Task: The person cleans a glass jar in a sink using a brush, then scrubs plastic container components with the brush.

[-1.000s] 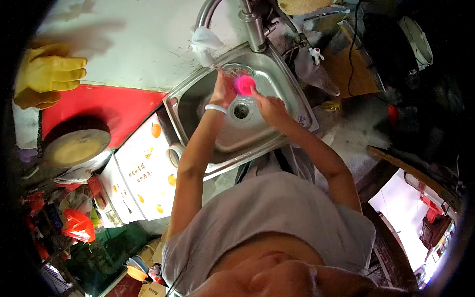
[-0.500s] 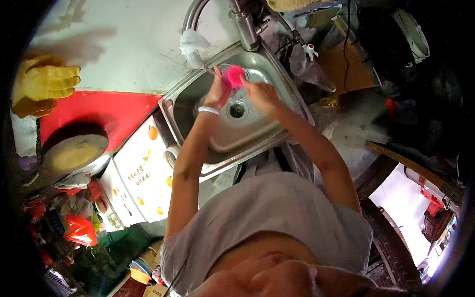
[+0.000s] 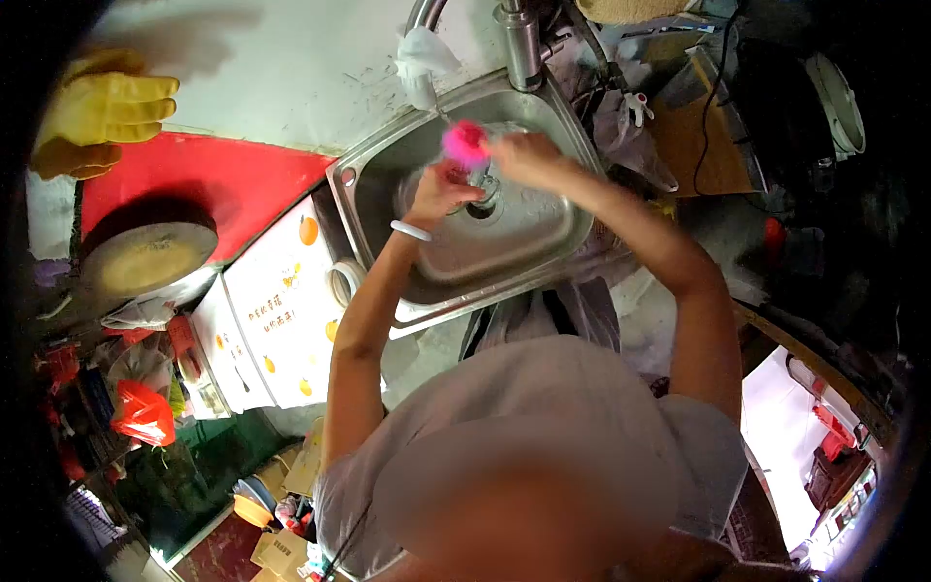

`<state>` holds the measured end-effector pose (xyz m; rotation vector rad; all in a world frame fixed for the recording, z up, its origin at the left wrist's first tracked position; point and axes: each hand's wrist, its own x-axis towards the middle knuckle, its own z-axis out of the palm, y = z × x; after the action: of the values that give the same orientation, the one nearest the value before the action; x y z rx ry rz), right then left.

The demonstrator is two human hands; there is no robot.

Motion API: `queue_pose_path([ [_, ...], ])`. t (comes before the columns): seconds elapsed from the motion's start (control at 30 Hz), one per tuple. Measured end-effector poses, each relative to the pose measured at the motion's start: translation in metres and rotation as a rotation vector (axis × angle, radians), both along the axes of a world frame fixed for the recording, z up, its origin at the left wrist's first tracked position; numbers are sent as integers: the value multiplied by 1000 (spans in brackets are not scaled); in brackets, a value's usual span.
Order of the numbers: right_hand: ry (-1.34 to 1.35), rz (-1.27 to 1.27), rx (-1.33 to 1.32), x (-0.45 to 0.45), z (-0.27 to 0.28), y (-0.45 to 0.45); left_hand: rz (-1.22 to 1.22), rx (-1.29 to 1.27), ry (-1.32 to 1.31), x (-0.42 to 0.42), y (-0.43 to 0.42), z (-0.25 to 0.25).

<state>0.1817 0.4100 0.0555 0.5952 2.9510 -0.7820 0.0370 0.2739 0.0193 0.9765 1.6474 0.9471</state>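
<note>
Over the steel sink [image 3: 524,254], my right hand [image 3: 529,158] is closed on a bright pink scrubber [image 3: 466,143], held under the thin stream from the cloth-wrapped tap end [image 3: 419,66]. My left hand [image 3: 444,192], with a white band [image 3: 411,231] at its wrist, is just below the scrubber. Its fingers are curled near something clear and shiny over the drain [image 3: 482,209]; whether they grip it is too small to tell. Water runs down between the hands into the basin.
Yellow gloves [image 3: 112,112] hang at the upper left above a round board [image 3: 150,260]. A roll of tape [image 3: 344,283] is against the sink's left edge. Right of the sink are a plastic bag [image 3: 626,145] and a dark cable [image 3: 713,116].
My right hand has lifted the pink scrubber away from my left hand and up under the tap. My left hand has moved lower, towards the drain. The whole view has shifted slightly.
</note>
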Motion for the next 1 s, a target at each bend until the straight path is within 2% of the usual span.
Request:
queue_pose_path([
  [0.03,-84,-63,-50,-8,-8,10,32,31,10,3,-3,8],
  [0.1,-12,-102,-85,-15,-10,15,-34,73,103,5,-6,28],
  [0.17,10,-27,-81,-13,-1,5,60,60,-42,9,-15,36],
  [0.2,-21,61,-76,-9,7,-7,52,94,137,-1,-17,14],
  [0.23,-50,144,-54,-7,18,-13,54,101,138,-5,-20,7],
  [0.3,-30,171,22,-5,27,-16,-79,135,730,-10,-25,1],
  [0.37,-30,-5,-32,-17,11,1,-31,143,650,2,-25,23],
  [0.43,-29,-34,-77,-37,-3,11,-385,437,881,0,-31,28],
  [0.47,-73,24,-172,-47,0,11,-384,433,889,-3,-34,21],
  [0.5,-120,83,-266,-55,2,15,-332,419,488,-6,-36,3],
  [0.53,153,2,-507,-80,-70,20,-269,397,86,-7,-39,-17],
  [0.57,148,9,-510,-81,-60,15,-197,366,-319,-3,-42,-28],
  [0.6,-26,57,-265,-83,-35,9,-138,310,-482,6,-39,-7],
  [0.63,-195,99,-16,-84,-20,6,-139,312,-480,12,-36,11],
  [0.7,-221,56,-99,-84,-26,16,-271,525,204,17,-31,34],
  [0.77,-280,276,-202,-65,-14,28,-363,585,636,11,-29,36],
  [0.8,-269,146,-358,-74,-71,40,-393,582,730,6,-28,32],
  [0.83,-272,151,-358,-63,-55,33,-410,570,802,1,-28,24],
  [0.87,-121,109,-487,-48,-41,23,-420,565,853,-4,-29,16],
  [0.93,-19,-140,-430,-57,-63,17,-423,586,936,-8,-30,11],
  [1.0,84,-232,-485,-52,-68,12,-422,628,1023,-13,-32,7],
])
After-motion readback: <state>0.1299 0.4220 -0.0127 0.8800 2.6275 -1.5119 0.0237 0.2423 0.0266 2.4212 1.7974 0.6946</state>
